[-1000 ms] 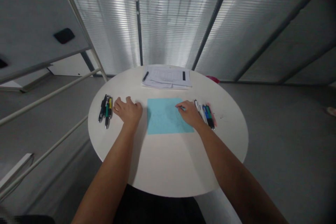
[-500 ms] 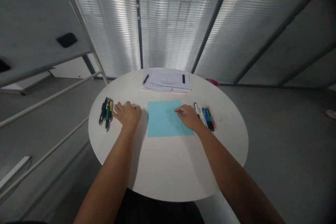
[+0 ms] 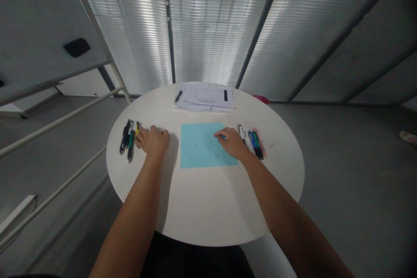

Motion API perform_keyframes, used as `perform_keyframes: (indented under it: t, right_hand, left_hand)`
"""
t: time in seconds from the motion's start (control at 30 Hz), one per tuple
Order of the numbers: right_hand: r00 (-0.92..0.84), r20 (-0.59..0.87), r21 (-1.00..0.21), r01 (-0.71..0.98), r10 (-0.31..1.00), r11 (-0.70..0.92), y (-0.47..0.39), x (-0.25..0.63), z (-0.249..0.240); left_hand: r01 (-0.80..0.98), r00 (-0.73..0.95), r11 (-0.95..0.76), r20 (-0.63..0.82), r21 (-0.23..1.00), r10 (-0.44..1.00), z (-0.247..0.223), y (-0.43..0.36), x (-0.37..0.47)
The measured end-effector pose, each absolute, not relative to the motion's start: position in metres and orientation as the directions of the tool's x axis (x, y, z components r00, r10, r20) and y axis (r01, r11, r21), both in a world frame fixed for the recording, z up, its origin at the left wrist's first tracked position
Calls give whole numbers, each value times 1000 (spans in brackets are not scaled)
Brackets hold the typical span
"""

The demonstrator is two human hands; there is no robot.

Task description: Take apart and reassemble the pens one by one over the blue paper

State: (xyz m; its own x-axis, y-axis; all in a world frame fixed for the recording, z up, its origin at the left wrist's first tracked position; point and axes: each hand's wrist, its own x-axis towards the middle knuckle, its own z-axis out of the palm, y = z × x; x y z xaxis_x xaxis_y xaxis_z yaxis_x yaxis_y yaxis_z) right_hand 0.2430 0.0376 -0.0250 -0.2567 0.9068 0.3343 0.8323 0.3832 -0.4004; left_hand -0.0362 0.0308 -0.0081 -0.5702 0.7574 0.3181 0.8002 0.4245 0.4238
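Dim light glows through blinds (image 3: 205,52), soft shadows crossing the table (image 3: 202,208).

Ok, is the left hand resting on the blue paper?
No, the left hand is by the leftmost pens, apart from the blue paper.

Prob an office or small mtg rm from where I'm standing: slatted blinds (image 3: 202,52) btwn dark frames (image 3: 170,30), round white desk (image 3: 202,208) w/ pens (image 3: 130,145) & a stack of printed sheets (image 3: 208,95), big grey board (image 3: 35,13) on a pale tube stand (image 3: 58,122), tbh v. office-y.
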Motion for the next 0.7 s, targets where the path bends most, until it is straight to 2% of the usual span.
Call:
perform_keyframes:
  t: [0.13, 0.3, 0.43, 0.57, 0.7]
  right_hand:
    - [-266, 344, -399, 827, 900, 397, 37, 243, -24]
    - [-268, 335, -398, 829, 903, 393, 37, 243, -24]
    - [-264, 320, -389, 839, 910, 380, 37, 243, -24]
    - [-269, 330, -386, 836, 905, 390, 36, 242, -22]
    - [-270, 321, -385, 839, 908, 386, 36, 242, -21]
  left_hand:
    - [785, -596, 400, 404, 472, 694, -6, 32, -36]
    - [752, -622, 426, 328, 503, 711, -4, 31, -37]
    - [775, -597, 384, 380, 502, 706, -2, 29, -36]
    - [756, -622, 468, 280, 457, 731, -2, 28, -37]
    - [785, -575, 462, 207, 413, 792, -1, 29, -41]
